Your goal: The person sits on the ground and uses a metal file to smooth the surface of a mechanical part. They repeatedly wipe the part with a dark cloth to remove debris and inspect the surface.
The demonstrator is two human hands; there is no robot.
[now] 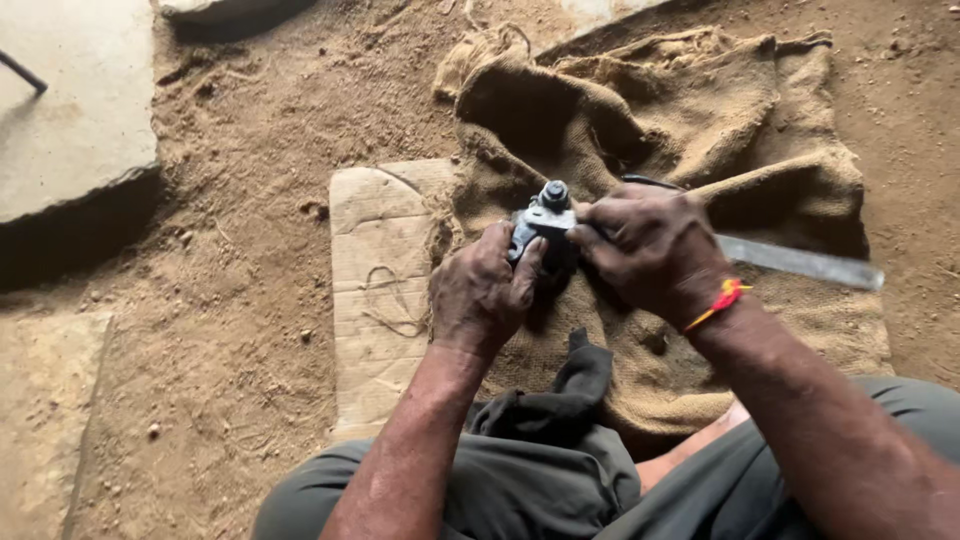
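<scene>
We had both forearms reaching fwd from the bottom edge, elbows bent, wrists angled in toward each other. Our left hand (483,290) was curled, knuckles up, thumb and fingers pinched tight w/ the thumb pointing fwd. Our right hand (650,248) sat just beside it, palm down, fingers folded in a closed grip; a red and yellow thread band circled the wrist.
</scene>
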